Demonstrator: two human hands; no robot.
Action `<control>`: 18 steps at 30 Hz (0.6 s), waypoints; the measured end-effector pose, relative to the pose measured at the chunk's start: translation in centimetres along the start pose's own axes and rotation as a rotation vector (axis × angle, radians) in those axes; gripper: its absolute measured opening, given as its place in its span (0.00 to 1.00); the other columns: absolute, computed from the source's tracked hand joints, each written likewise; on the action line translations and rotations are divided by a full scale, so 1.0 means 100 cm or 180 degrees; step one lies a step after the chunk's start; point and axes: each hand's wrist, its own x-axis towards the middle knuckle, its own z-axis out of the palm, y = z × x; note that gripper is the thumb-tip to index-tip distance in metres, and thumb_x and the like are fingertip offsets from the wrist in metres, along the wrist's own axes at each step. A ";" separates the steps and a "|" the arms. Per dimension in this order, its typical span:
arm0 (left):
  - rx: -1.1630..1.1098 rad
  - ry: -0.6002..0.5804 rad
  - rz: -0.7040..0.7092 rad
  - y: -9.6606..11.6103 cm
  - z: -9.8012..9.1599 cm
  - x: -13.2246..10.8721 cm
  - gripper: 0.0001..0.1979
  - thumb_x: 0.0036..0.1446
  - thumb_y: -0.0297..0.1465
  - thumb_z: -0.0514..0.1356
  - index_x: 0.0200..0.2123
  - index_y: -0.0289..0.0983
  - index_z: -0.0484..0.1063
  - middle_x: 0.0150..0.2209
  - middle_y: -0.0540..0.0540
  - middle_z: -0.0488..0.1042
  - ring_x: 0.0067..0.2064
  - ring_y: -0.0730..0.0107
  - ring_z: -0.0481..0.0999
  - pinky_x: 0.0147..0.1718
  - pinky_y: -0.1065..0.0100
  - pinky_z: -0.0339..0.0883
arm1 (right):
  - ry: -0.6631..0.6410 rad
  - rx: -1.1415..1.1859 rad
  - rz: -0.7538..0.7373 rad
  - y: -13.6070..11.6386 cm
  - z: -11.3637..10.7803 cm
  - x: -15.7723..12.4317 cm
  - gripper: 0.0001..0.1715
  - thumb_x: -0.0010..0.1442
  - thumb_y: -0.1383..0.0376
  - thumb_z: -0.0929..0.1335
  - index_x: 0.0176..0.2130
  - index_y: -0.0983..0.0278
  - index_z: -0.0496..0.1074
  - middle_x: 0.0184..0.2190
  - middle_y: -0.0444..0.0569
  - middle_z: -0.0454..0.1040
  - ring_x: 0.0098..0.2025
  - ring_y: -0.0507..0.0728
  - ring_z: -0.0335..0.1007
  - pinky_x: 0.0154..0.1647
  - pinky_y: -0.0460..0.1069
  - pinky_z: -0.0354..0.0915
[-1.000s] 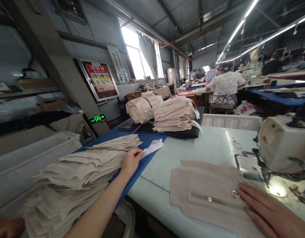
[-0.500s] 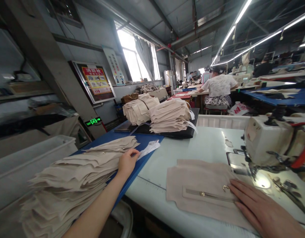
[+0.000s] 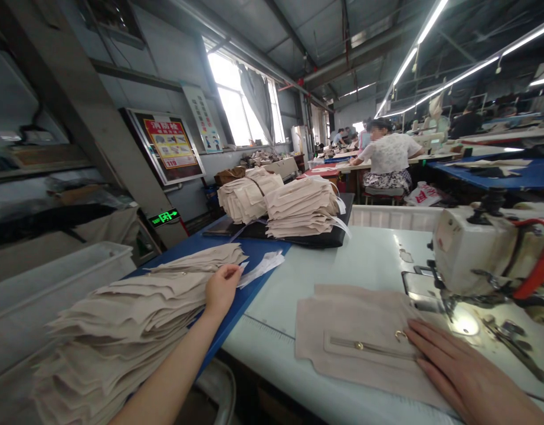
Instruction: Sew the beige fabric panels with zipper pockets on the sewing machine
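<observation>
My left hand [image 3: 223, 286] is closed in a pinch, with the tip of a thin white strip showing at its fingertips. Just beyond it, more white strips [image 3: 264, 267] lie in a loose pile on the blue board [image 3: 230, 321]. Left of that hand is a tall, fanned stack of beige fabric pieces [image 3: 134, 307]. My right hand [image 3: 453, 360] lies flat, fingers stretched out, on a beige fabric panel [image 3: 314, 324] with a zipper [image 3: 359, 345] and a small metal hook-shaped fitting [image 3: 400, 336]. The panel's right end is partly under the hand, near the sewing machine [image 3: 471, 254].
Bundled beige pieces [image 3: 302, 206] sit on a black pad [image 3: 316, 239] at the back of the pale table [image 3: 369, 265]. A white plastic bin [image 3: 108, 257] stands at the left. Ahead, a person [image 3: 389, 153] in a white patterned top sits at another table.
My left hand has drawn back slightly to the left from the white strips, with a strip tip at its fingers. My right hand and the panel stay in place.
</observation>
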 end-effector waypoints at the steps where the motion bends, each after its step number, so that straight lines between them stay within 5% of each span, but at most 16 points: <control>1: -0.0024 0.0066 -0.0002 -0.001 0.000 0.000 0.12 0.53 0.42 0.58 0.28 0.40 0.72 0.31 0.44 0.82 0.35 0.56 0.81 0.37 0.62 0.73 | 0.0005 0.0006 0.0008 0.000 0.001 0.000 0.28 0.69 0.48 0.60 0.54 0.59 0.77 0.55 0.50 0.76 0.54 0.62 0.75 0.55 0.54 0.72; 10: -0.0164 0.0258 0.0660 0.032 -0.005 -0.012 0.07 0.56 0.36 0.56 0.31 0.40 0.73 0.38 0.42 0.81 0.46 0.53 0.79 0.51 0.55 0.69 | 0.0110 -0.0112 -0.0114 0.000 0.001 0.002 0.27 0.70 0.50 0.60 0.54 0.59 0.78 0.53 0.50 0.77 0.52 0.61 0.76 0.54 0.53 0.72; 14: -0.0222 -0.0253 0.1311 0.072 0.012 -0.050 0.07 0.57 0.29 0.56 0.30 0.41 0.73 0.36 0.44 0.80 0.44 0.57 0.78 0.49 0.57 0.70 | 0.0180 -0.0063 -0.0222 0.005 0.009 0.000 0.28 0.69 0.49 0.59 0.53 0.60 0.78 0.53 0.50 0.78 0.52 0.61 0.76 0.54 0.52 0.73; 18: -0.0240 -0.1090 0.1912 0.115 0.055 -0.115 0.09 0.58 0.22 0.58 0.31 0.40 0.75 0.35 0.47 0.81 0.41 0.65 0.79 0.45 0.66 0.72 | 0.0123 -0.0071 -0.0375 0.018 0.026 -0.009 0.28 0.68 0.48 0.60 0.52 0.60 0.78 0.52 0.51 0.78 0.51 0.62 0.76 0.52 0.55 0.74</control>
